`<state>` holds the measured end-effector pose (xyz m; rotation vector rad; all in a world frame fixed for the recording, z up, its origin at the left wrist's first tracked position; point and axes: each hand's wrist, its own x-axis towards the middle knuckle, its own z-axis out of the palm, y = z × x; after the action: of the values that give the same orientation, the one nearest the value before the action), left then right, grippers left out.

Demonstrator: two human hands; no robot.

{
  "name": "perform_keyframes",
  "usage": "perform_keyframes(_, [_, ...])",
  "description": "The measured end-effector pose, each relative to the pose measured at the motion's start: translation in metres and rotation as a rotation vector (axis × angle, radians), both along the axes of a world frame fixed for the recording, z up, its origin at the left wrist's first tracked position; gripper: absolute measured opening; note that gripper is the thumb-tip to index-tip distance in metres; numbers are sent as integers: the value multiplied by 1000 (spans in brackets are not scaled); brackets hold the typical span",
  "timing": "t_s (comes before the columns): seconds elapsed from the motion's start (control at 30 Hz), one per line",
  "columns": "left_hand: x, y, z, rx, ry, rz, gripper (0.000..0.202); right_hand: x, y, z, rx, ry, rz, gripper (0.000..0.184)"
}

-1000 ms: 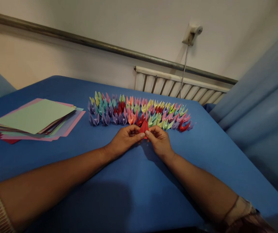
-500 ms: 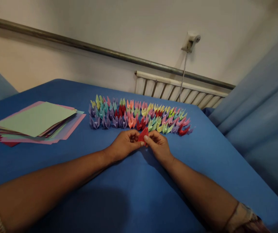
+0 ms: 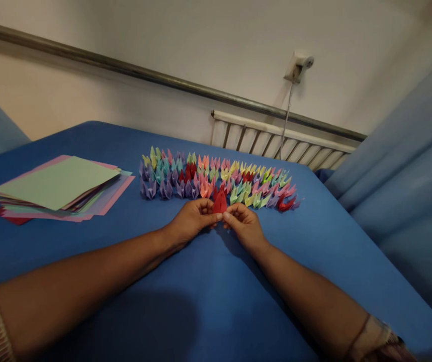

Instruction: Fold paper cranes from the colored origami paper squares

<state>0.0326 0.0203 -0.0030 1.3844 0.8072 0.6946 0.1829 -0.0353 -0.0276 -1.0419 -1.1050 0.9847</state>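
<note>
Between my two hands is a small folded piece of red paper [image 3: 220, 202], pointed at the top. My left hand [image 3: 195, 217] pinches its lower left side, thumb in front. On the other side my right hand [image 3: 244, 221] pinches the lower right edge, and the two thumb tips nearly meet. Just beyond them stand rows of folded paper cranes [image 3: 165, 190] in purple, pink, yellow, green, blue and red. The red paper overlaps a red crane of the front row in my view. Fine folds of the held paper are too small to make out.
A loose stack of coloured paper sheets [image 3: 55, 183], pale green on top, lies at the left on the blue-covered table [image 3: 151, 301]. Behind the table are a wall rail [image 3: 155, 75], a radiator [image 3: 272, 138] and a socket with a cord [image 3: 294, 68]. A blue curtain [image 3: 408, 186] hangs at the right.
The red paper has turned from a slanted position to face me more squarely and upright. My right thumb has slid down from its front to the lower edge.
</note>
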Motion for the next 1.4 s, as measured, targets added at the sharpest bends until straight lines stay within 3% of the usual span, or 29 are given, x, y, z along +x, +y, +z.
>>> perform_keyframes(0.2, [-1,-1,3,-61,-77,-42,31,2,1,-2,77,-93,-49,20])
perform_keyframes(0.47, [0,-4,4,-135,-141,21,33,6,-6,-4,207,-485,-148,8])
perform_keyframes(0.7, [1,-5,7,-131,-208,120,33,4,-7,0,230,-448,-241,8])
perform_keyframes(0.87, [4,-4,1,-62,-136,63,28,4,-10,4,312,-409,-256,7])
perform_keyframes(1.2, [1,-4,-7,249,49,-47,17,5,-12,6,269,-422,-231,5])
perform_keyframes(1.4, [2,-4,-7,159,-5,-34,23,6,-12,10,329,-526,-285,9])
